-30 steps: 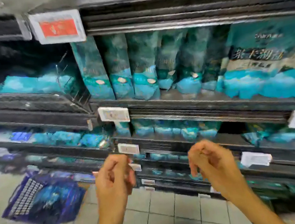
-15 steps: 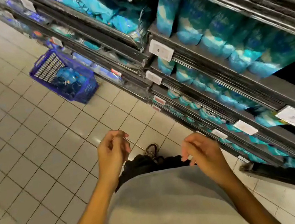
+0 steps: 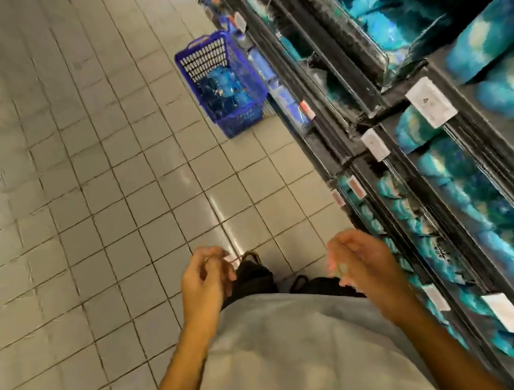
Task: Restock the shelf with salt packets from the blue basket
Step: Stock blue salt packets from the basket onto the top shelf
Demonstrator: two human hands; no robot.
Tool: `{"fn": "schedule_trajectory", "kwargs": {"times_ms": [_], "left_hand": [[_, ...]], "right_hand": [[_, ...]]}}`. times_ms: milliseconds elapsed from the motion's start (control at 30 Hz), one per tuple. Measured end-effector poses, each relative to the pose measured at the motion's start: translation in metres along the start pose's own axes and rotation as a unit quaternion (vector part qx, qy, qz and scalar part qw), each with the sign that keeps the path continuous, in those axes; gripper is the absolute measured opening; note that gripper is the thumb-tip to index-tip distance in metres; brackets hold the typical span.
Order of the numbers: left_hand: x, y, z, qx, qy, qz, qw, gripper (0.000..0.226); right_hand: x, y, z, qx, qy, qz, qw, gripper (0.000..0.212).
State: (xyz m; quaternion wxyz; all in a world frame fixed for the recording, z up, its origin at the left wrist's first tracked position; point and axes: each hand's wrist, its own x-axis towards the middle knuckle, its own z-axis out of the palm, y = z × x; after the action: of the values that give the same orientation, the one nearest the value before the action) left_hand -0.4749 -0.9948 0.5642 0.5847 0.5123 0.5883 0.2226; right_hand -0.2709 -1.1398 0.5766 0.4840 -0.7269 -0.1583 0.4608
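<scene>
The blue basket point(image 3: 220, 80) stands on the tiled floor ahead of me, against the foot of the shelf unit, with blue salt packets point(image 3: 224, 92) inside it. Rows of teal and blue salt packets point(image 3: 501, 79) fill the dark shelves point(image 3: 388, 152) running along my right side. My left hand point(image 3: 205, 280) hangs in front of my waist with loosely curled fingers and holds nothing. My right hand point(image 3: 360, 262) is beside it, close to the lower shelf edge, fingers relaxed and empty. Both hands are well short of the basket.
Pale tiled floor point(image 3: 78, 190) stretches to the left and ahead. White price tags point(image 3: 430, 102) stick out from the shelf edges. My dark shoes point(image 3: 255, 273) show below my grey shirt. The picture is blurred by motion.
My view has swung from facing the shelf to looking down along the aisle. The basket now lies straight ahead. Both hands stay empty and have dropped to waist height.
</scene>
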Motion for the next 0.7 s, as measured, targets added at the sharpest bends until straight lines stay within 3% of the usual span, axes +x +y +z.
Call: {"fn": "schedule_trajectory", "kwargs": {"times_ms": [300,533,700], "left_hand": [[0.026,-0.014,-0.077,-0.065,0.13,-0.069,0.987,0.021],[0.119,0.006,-0.145,-0.089,0.141,-0.085,0.982,0.016],[0.208,0.046,-0.186,-0.072,0.095,-0.076,0.99,0.02]], "right_hand": [[0.124,-0.092,0.101,0.013,-0.081,-0.039,0.996,0.014],[0.19,-0.137,0.212,-0.045,-0.109,-0.039,0.992,0.016],[0.213,-0.157,0.245,-0.047,-0.082,-0.023,0.995,0.015]]}}
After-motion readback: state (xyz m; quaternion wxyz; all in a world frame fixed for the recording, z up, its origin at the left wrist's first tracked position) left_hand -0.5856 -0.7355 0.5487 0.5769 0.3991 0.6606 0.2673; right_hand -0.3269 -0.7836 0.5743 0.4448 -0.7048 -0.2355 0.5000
